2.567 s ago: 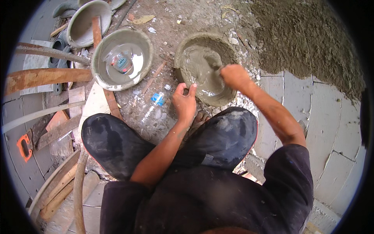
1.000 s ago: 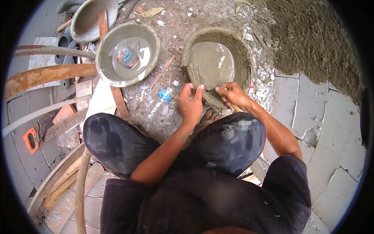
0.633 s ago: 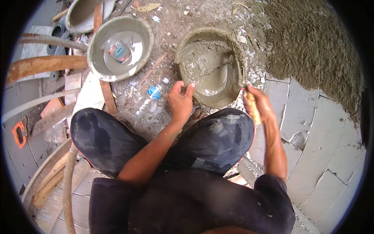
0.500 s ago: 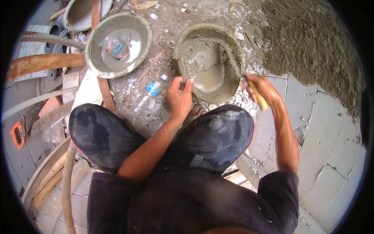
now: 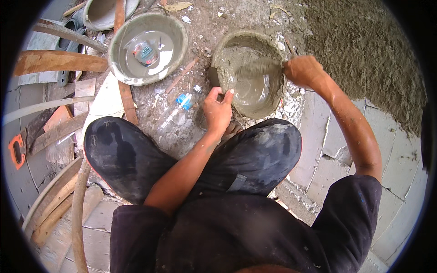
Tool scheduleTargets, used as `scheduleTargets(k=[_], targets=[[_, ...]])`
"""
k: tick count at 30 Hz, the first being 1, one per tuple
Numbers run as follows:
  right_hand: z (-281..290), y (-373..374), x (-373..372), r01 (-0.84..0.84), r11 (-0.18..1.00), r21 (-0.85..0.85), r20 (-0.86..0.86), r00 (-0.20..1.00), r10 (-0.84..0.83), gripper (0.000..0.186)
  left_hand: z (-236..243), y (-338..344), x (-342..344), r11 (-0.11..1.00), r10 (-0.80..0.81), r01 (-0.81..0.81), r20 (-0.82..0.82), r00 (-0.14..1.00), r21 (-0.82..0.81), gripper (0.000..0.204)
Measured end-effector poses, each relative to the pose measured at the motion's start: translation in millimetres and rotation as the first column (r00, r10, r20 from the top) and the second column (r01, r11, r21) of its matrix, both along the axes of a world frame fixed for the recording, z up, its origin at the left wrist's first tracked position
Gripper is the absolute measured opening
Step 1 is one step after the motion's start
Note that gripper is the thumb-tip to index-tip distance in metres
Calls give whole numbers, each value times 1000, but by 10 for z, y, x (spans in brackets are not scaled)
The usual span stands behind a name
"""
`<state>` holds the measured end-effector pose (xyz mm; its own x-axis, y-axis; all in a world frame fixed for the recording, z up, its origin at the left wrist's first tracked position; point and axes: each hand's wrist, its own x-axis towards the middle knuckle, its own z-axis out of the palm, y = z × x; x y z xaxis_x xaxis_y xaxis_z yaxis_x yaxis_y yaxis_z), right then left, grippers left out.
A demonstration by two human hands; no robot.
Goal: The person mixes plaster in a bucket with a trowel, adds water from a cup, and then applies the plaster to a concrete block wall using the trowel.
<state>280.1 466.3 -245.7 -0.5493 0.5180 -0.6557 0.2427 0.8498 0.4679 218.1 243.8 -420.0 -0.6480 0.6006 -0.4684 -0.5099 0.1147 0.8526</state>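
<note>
In front of my knees sits a mortar-caked bucket (image 5: pixel 278 88), tilted, with wet grey mortar (image 5: pixel 243 88) inside. My left hand (image 5: pixel 218 109) pinches its near left rim between thumb and fingers. At the far right rim, my right hand (image 5: pixel 302 72) is closed around the handle of a trowel, raised to about rim height. The trowel's blade (image 5: pixel 259 67), smeared by motion and coated grey, reaches leftward across the bucket's mouth. My fingers hide the handle.
Left of the bucket stand a basin (image 5: pixel 119 75) of cloudy water with a plastic cup (image 5: pixel 145 53) and a plastic bottle (image 5: pixel 175 111). Wooden strips (image 5: pixel 63 61) and an orange saw handle (image 5: pixel 17 151) lie farther left. A sand-like grey heap (image 5: pixel 364 50) spreads at right.
My right hand has moved away from me and up, swinging the trowel from the bucket's right wall to lie across its mouth. The left hand keeps its hold on the rim.
</note>
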Motion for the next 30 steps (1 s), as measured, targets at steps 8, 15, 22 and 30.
scheduleTargets(k=[8, 15, 22, 30], targets=[[-924, 103, 219, -171, 985, -14, -131, 977, 167, 19, -20, 31, 28, 1000, -1, 0, -33, 999, -14, 23], [-1003, -494, 480, 156, 867, -473, -83, 972, -220, 19, -91, 9, 34, 1000, 18, -20, -93, 996, -17, 24], [-853, -820, 721, 476, 28, -879, 134, 304, -943, 30, -57, -21, -10, 995, -89, 85, -58, 994, -58, 15], [-473, -605, 1015, 422, 518, -744, -274, 514, -813, 27, -72, 47, 0, 1000, 0, 0, -26, 1000, -7, 26]])
